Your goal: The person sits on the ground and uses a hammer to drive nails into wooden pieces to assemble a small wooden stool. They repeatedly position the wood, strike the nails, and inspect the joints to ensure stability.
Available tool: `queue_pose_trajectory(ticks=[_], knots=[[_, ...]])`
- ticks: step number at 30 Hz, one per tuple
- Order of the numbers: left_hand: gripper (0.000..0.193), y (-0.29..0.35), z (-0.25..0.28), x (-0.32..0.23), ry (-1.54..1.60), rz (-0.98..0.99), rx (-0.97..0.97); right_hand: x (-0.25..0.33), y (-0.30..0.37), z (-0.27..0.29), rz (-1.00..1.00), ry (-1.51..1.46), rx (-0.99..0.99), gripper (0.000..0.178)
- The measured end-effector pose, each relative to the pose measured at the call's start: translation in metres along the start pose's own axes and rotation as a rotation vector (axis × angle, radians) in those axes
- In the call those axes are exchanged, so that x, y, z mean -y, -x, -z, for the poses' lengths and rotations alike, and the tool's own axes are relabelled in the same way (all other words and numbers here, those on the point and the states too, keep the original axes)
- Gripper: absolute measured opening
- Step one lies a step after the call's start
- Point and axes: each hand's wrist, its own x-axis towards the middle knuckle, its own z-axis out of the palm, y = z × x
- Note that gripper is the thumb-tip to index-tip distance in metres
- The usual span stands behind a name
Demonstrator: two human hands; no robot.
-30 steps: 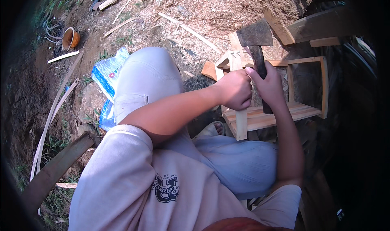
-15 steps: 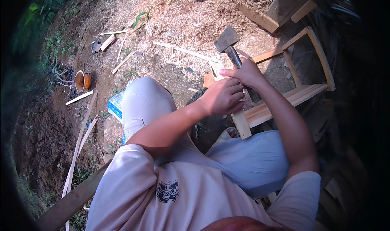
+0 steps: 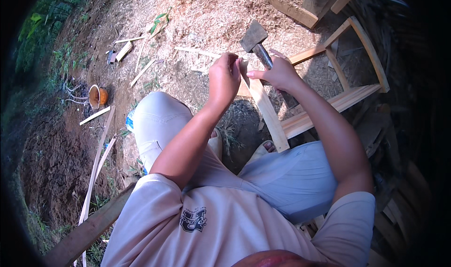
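Observation:
My right hand [image 3: 281, 74] grips the dark handle of a hatchet-like tool; its flat, blade-like metal head [image 3: 253, 34] points up and away from me. The thumb reaches toward a pale wooden bar [image 3: 268, 109]. My left hand [image 3: 224, 77] is at the far end of this bar, thumb and fingers pressed together. Whatever is in that pinch is too small or hidden to make out. The bar's near end rests by my right knee, alongside the long slats [image 3: 329, 112] of a wooden frame [image 3: 371, 51] with a curved end.
Wood shavings [image 3: 202, 18] cover the ground ahead, with thick beams [image 3: 293, 11] at the back right. An orange pot [image 3: 97, 97] lies tipped at the left. Long thin strips [image 3: 96, 168] and a heavy plank [image 3: 89, 227] are beside my left side. Dark scrap wood lies at the right.
My left hand has moved away and left from beside the right hand to the bar's far end, uncovering more of the bar. The right hand and tool have shifted slightly left and away.

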Motion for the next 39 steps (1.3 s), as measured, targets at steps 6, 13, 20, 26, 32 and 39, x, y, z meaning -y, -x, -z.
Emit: queue_pose_trajectory(ticks=[6,13,20,26,32,39], knots=[[0.012,0.000,-0.002,0.000,-0.006,0.028,-0.015,0.010,0.010,0.004,-0.048,-0.082,0.076,0.089],[0.014,-0.003,-0.005,0.000,-0.009,0.088,-0.027,-0.002,0.006,-0.005,0.010,-0.085,-0.006,0.089],[0.017,-0.002,-0.003,0.004,-0.046,-0.050,-0.002,0.001,0.005,0.001,-0.034,-0.099,0.050,0.087],[0.015,-0.004,-0.003,0.009,0.306,0.159,0.128,0.008,0.009,0.002,-0.048,-0.112,0.058,0.084],[0.013,-0.005,-0.017,0.019,0.457,0.164,0.064,-0.007,0.004,-0.008,-0.060,-0.151,0.052,0.087],[0.008,-0.011,-0.015,0.019,0.249,0.121,0.049,-0.005,0.011,-0.011,-0.073,-0.214,0.073,0.087]])
